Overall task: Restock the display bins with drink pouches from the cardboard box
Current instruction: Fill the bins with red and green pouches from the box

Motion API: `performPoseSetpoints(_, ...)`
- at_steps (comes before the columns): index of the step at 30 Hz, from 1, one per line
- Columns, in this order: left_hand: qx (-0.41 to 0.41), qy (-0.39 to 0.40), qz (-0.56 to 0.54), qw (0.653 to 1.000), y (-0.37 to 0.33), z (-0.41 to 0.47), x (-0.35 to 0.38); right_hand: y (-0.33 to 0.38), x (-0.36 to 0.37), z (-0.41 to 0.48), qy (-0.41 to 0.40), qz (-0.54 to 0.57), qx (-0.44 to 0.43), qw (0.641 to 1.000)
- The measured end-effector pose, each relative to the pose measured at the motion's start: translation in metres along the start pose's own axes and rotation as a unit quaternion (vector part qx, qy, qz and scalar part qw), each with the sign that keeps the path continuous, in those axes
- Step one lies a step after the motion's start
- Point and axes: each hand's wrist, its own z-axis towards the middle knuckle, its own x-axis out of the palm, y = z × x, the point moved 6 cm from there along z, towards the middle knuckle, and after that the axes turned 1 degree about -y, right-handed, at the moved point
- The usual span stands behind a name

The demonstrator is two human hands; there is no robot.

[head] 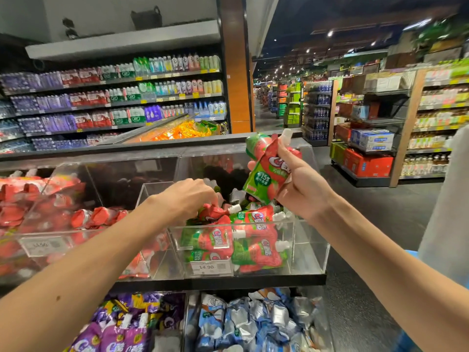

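**Status.** The clear acrylic bin [307, 240] on the upper shelf holds a loose pile of red-and-green drink pouches [253, 240]. We judge it about half full, with room toward the rear. The cardboard box is not in view, so we cannot state how much stock is left. The purple pouches [121, 331] and blue pouches [243, 323] in the bins below appear well stocked.

**Hand pose.** Our right hand [302, 184] is raised above the bin's right side. Its fingers are wrapped around a bunch of held pouches [264, 171] with the spouts upward. Our left hand [187, 196] reaches palm-down into the bin. Its fingers curl onto a top pouch [215, 212], but we cannot tell whether they grip it or merely press it.
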Motion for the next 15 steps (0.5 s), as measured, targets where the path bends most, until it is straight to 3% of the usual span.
performPoseSetpoints(4,-0.001,0.031,-0.017,0.999,-0.002,-0.002,0.0,-0.004,-0.003,-0.001,-0.002,-0.019,-0.005,1.0)
performPoseSetpoints(8,-0.061,0.104,-0.096,0.988,-0.003,-0.009,-0.002,-0.004,-0.003,-0.005,0.001,-0.039,-0.013,0.999)
performPoseSetpoints(10,-0.075,0.048,-0.194,0.977,-0.001,-0.009,-0.02,-0.002,-0.002,-0.006,-0.002,-0.045,-0.028,0.999)
performPoseSetpoints(11,-0.07,-0.016,-0.281,0.957,-0.001,-0.01,-0.034,0.0,-0.002,-0.006,-0.007,-0.052,-0.039,0.998)
performPoseSetpoints(12,-0.059,-0.073,-0.391,0.916,-0.003,-0.013,-0.048,0.001,-0.002,-0.005,-0.018,-0.063,-0.05,0.997)
performPoseSetpoints(14,-0.027,-0.095,-0.57,0.816,-0.015,-0.017,-0.065,0.003,-0.003,-0.002,-0.048,-0.084,-0.067,0.993)
performPoseSetpoints(15,-0.013,-0.097,-0.594,0.799,-0.024,-0.018,-0.071,0.004,-0.002,-0.001,-0.06,-0.094,-0.072,0.991)
